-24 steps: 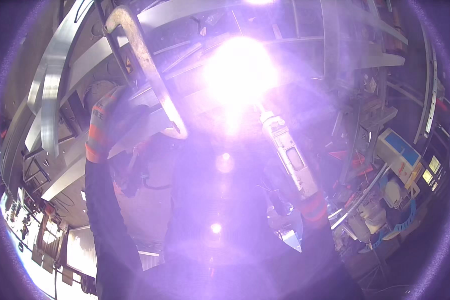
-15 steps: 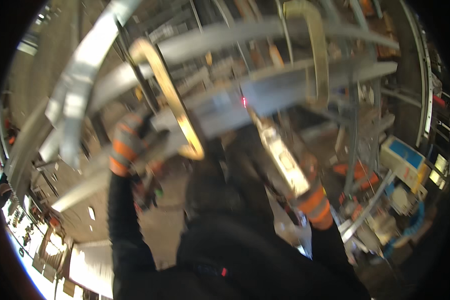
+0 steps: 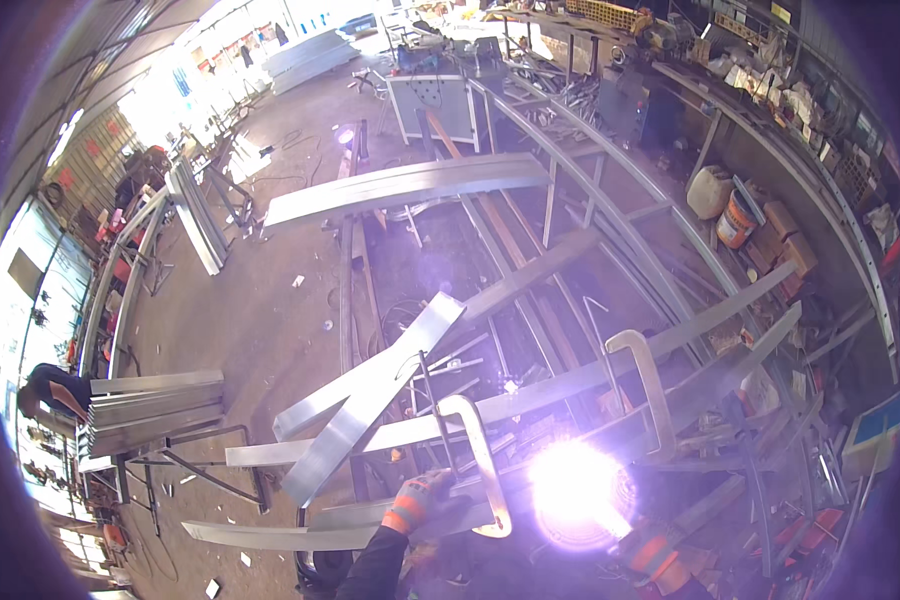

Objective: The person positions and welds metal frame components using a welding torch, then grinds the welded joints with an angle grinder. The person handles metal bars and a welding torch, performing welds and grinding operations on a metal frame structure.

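Observation:
Both my hands wear orange and grey striped gloves. My right hand (image 3: 656, 557) is closed round a welding gun (image 3: 613, 522), whose tip is lost in a white-violet glare (image 3: 582, 490). My left hand (image 3: 413, 503) is closed over the edge of a long metal beam (image 3: 345, 528), its fingertips partly hidden, beside the screw end of a clamp (image 3: 487, 475). A second clamp (image 3: 654, 395) stands on the beams farther right. Another long beam (image 3: 380, 435) runs just beyond the left hand, under two crossed metal pieces (image 3: 370, 400).
A wide silver panel (image 3: 400, 187) lies across supports ahead. At the left, a person (image 3: 55, 393) bends by stacked metal profiles (image 3: 160, 405). A bucket (image 3: 737, 218) and a pale jug (image 3: 708, 190) stand at the right, near a long rail (image 3: 590, 170). Scraps lie on the floor.
The view has lifted from my body to the wider workshop. A bright glare now covers the gun's tip, where a small red light showed before. Both hands stay by the beams.

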A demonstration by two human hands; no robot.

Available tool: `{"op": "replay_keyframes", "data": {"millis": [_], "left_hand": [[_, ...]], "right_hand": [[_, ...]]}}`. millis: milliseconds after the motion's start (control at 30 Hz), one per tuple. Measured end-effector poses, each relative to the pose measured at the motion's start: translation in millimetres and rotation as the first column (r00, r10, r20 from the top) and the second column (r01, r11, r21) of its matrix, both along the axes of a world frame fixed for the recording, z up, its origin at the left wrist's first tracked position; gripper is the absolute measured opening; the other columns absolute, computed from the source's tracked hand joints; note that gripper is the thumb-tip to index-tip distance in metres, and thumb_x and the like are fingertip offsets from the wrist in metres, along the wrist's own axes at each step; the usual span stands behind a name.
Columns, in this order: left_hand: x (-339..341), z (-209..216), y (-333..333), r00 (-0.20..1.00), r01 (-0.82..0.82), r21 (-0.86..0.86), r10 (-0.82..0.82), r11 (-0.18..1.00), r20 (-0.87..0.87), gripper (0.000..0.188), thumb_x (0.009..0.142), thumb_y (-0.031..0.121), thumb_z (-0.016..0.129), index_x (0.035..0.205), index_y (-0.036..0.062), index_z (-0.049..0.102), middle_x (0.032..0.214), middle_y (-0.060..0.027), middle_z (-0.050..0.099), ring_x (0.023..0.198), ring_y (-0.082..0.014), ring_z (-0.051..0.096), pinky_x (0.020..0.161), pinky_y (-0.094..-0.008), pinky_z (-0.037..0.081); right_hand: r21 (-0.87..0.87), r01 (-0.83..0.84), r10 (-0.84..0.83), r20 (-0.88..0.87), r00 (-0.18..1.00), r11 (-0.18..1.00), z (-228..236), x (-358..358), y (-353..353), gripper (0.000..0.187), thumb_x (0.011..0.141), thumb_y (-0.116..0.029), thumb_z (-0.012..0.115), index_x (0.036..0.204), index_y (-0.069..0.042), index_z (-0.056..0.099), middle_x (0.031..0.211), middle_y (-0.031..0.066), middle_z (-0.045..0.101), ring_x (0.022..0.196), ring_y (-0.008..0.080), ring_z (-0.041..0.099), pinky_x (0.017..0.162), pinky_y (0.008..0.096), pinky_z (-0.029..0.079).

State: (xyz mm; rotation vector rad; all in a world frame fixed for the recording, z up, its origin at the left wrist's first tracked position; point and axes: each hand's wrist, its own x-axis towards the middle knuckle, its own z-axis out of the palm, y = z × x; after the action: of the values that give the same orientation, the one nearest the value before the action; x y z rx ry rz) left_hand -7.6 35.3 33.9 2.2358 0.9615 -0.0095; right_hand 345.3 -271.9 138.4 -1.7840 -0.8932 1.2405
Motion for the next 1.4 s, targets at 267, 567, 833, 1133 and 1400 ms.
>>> {"op": "replay_keyframes", "data": {"millis": [267, 567, 833, 1133, 1400], "left_hand": [[-4.5, 0.4, -0.6, 0.999, 0.030, -0.007, -0.030, 1.000, -0.037, 0.081, 0.095, 0.072, 0.074, 0.133, 0.0007, 0.074, 0.111, -0.0197, 0.080, 0.105, -0.0376, 0.078, 0.093, -0.0471, 0.061], [-7.3, -1.7, -4.7, 0.998, 0.028, -0.002, -0.028, 1.000, -0.054, 0.085, 0.095, 0.073, 0.073, 0.142, 0.0018, 0.070, 0.116, -0.0222, 0.081, 0.109, -0.0397, 0.078, 0.098, -0.0485, 0.061], [-1.6, 9.0, -5.7, 0.987, -0.014, -0.093, -0.002, 0.996, -0.163, 0.090, 0.093, 0.077, 0.071, 0.147, 0.0051, 0.069, 0.122, -0.0220, 0.081, 0.116, -0.0405, 0.077, 0.103, -0.0484, 0.060], [121.4, 124.3, -136.2, 0.835, 0.023, -0.469, 0.242, 0.883, 0.495, 0.045, 0.110, 0.028, 0.072, 0.151, 0.0073, 0.067, 0.142, -0.0188, 0.074, 0.131, -0.0258, 0.071, 0.112, -0.0415, 0.055], [237.8, 149.8, -250.6, 0.693, 0.451, -0.710, 0.290, 0.541, 0.660, 0.031, 0.117, 0.022, 0.058, 0.132, -0.0003, 0.073, 0.125, -0.0112, 0.076, 0.111, -0.0190, 0.072, 0.098, -0.0341, 0.057]], "right_hand": [[0.030, -0.225, 0.190, 0.440, 0.878, 0.974, 11.1, -8.7, -0.3, 0.077, 0.095, -0.046, 0.087, 0.158, -0.010, 0.061, 0.137, 0.0173, 0.076, 0.115, 0.0332, 0.077, 0.093, 0.0459, 0.063], [-0.080, -0.294, 0.302, 0.109, 0.947, 0.952, -30.4, 77.6, -27.8, 0.074, 0.093, -0.018, 0.086, 0.160, -0.005, 0.055, 0.132, 0.0146, 0.077, 0.115, 0.0244, 0.076, 0.095, 0.0394, 0.065], [0.269, 0.260, -0.285, 0.057, 0.957, 0.927, 38.7, 39.6, -99.4, 0.066, 0.095, -0.011, 0.084, 0.155, -0.004, 0.059, 0.128, 0.0093, 0.079, 0.111, 0.0213, 0.078, 0.096, 0.0363, 0.065], [0.354, 0.190, -0.351, 0.475, 0.807, 0.916, 87.3, -56.3, -119.6, 0.067, 0.095, -0.011, 0.085, 0.156, -0.003, 0.059, 0.133, 0.0127, 0.077, 0.115, 0.0260, 0.077, 0.098, 0.0379, 0.064], [0.259, 0.175, -0.295, 0.555, 0.778, 0.950, 101.8, -79.5, -130.8, 0.067, 0.095, -0.012, 0.085, 0.156, -0.002, 0.059, 0.136, 0.0158, 0.075, 0.118, 0.0302, 0.076, 0.100, 0.0392, 0.063]]}}
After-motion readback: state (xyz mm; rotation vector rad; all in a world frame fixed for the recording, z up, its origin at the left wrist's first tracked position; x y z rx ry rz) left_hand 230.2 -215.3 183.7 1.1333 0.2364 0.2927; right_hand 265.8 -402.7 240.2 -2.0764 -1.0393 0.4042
